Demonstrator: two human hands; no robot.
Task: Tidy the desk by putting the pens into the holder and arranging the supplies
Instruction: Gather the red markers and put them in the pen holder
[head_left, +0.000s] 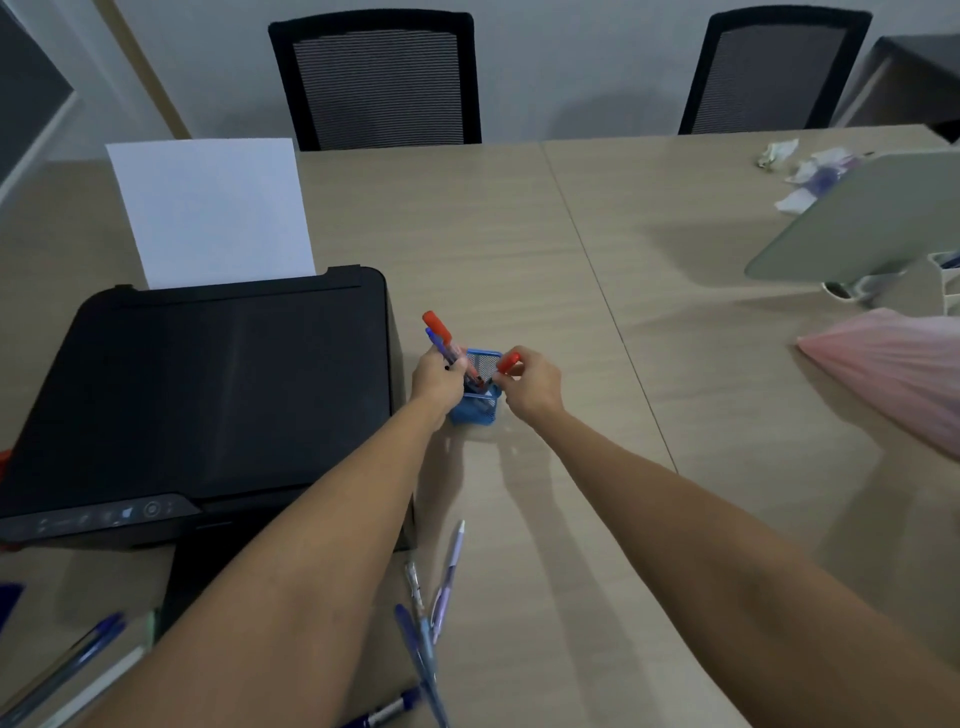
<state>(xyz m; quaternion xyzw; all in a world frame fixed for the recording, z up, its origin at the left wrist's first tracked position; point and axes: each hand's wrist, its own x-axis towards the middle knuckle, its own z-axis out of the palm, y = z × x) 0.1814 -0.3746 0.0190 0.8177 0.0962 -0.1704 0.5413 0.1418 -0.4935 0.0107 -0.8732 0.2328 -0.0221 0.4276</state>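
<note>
Blue mesh holder stands on the desk, just beside the right edge of the black printer, well in from the desk's near edge. Contents: dark pen bodies visible through the mesh and at the mouth; count cannot be told, both hands crowd the rim.

Left hand is closed around a bundle of markers, a red-capped one and a blue one, tilted up and left with their lower ends in the holder's mouth. Right hand pinches a second red-capped marker at the holder's right rim; its lower part is hidden behind the fingers, so whether it sits inside cannot be told.

Loose pens lie near the desk's near edge between the forearms: a pale lilac one, a clear one, blue ones, motion-blurred. One more blue pen is cut off by the bottom frame edge. Further blue pens lie at the near left corner, blurred, partly behind the left forearm.

White sheet stands upright in the printer's rear feed. Pink plastic bag at the right edge, cut off. Crumpled paper scraps at the far right corner, detail unclear.
</note>
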